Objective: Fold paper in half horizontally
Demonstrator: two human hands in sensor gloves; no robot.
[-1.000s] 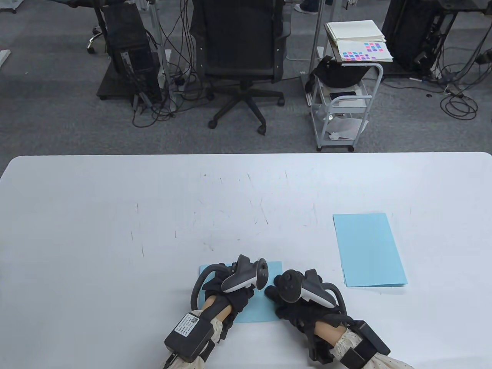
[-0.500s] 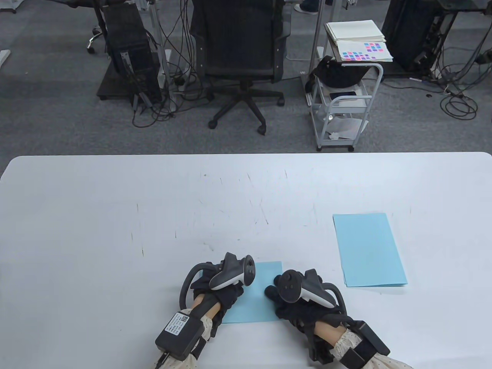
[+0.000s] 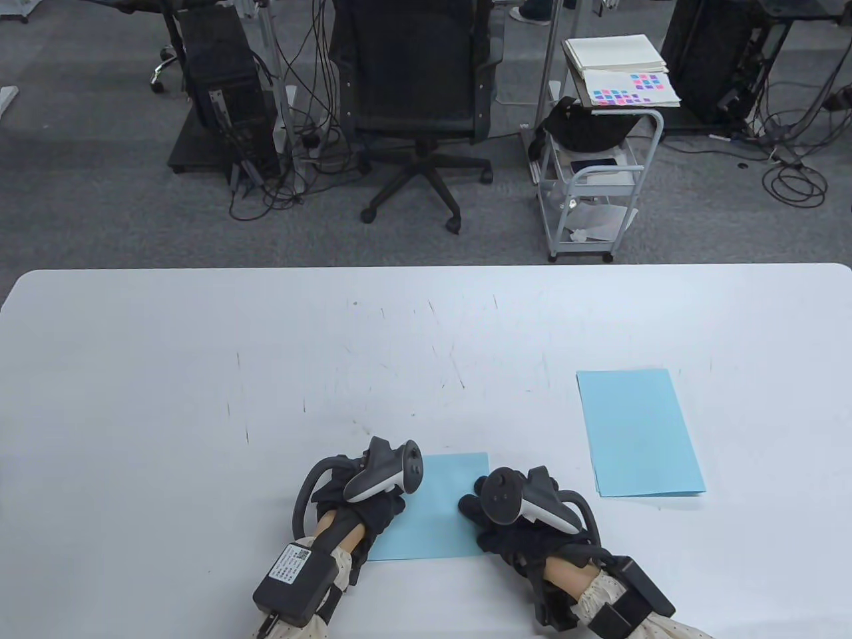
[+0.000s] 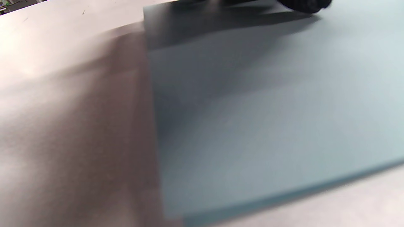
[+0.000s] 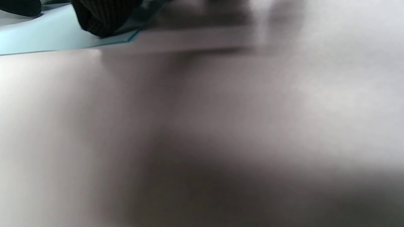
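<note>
An office or lab workroom: grey carpet [image 3: 100,193] lies beyond the white table [image 3: 166,373], with a black swivel chair [image 3: 416,93], a computer tower [image 3: 223,93] trailing tangled cables [image 3: 303,140], and a wheeled metal cart [image 3: 596,186] carrying notebooks [image 3: 616,54] and a sheet of coloured stickers [image 3: 629,90]

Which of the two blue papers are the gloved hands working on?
The smaller folded blue paper at the table's near edge: the left hand and right hand rest on its sides. The taller blue sheet to the right lies untouched.
</note>
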